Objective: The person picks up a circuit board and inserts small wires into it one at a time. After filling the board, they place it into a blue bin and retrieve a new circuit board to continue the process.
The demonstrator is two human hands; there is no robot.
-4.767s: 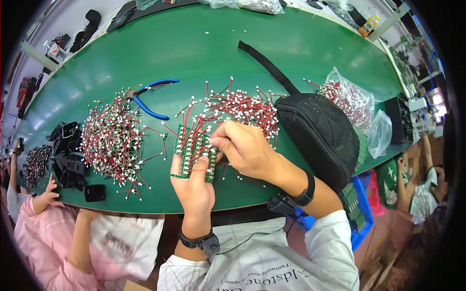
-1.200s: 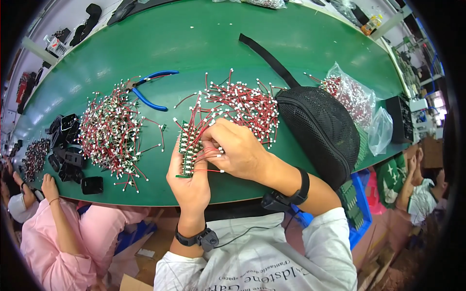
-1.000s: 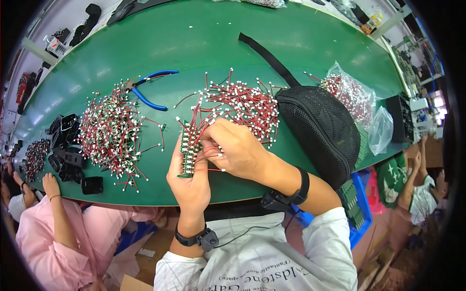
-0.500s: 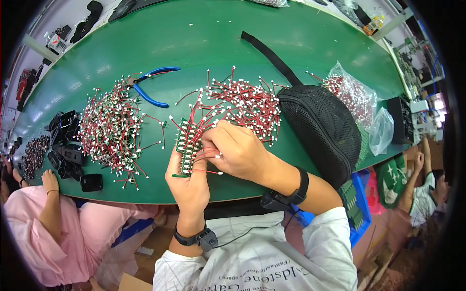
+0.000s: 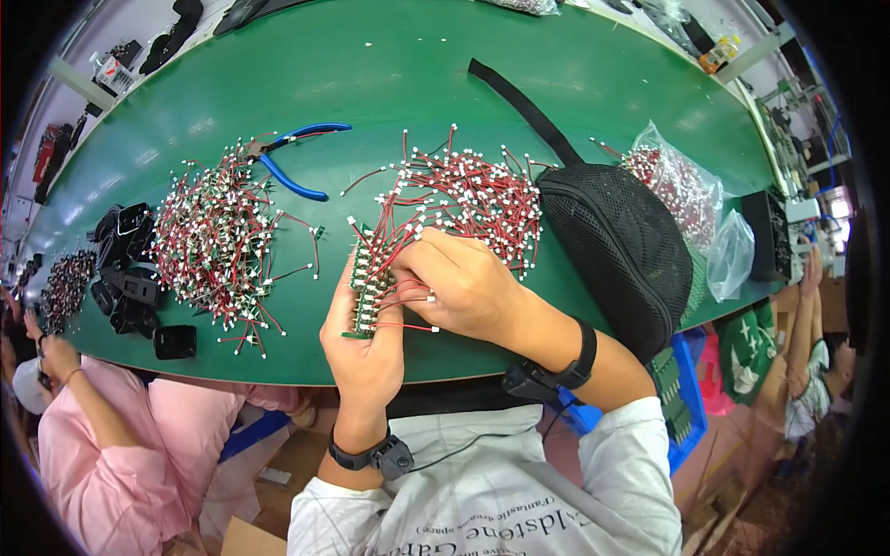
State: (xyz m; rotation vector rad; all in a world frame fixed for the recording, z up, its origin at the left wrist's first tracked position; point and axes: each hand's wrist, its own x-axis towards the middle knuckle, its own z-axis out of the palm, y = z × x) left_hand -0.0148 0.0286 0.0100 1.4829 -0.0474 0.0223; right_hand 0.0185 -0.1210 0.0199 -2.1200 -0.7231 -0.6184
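The tabletop [image 5: 389,93] has a smooth, semi-gloss green surface that returns soft patches of light. The pliers [image 5: 295,178] combine glossy blue plastic grips with a duller metal head. The circuit boards [image 5: 364,285] are rigid and green, set with white plastic connectors. The wire leads [image 5: 487,204] carry smooth red and black plastic insulation. The black case [image 5: 616,246] is matt mesh fabric; its strap [image 5: 521,107] is matt webbing. The clear bag [image 5: 731,258] is thin, wrinkled plastic film with shiny highlights. The crate [image 5: 688,454] is smooth blue plastic. The shirt [image 5: 482,496] is matt, creased cloth. The small black box [image 5: 174,342] appears to be plastic, though detail is limited.
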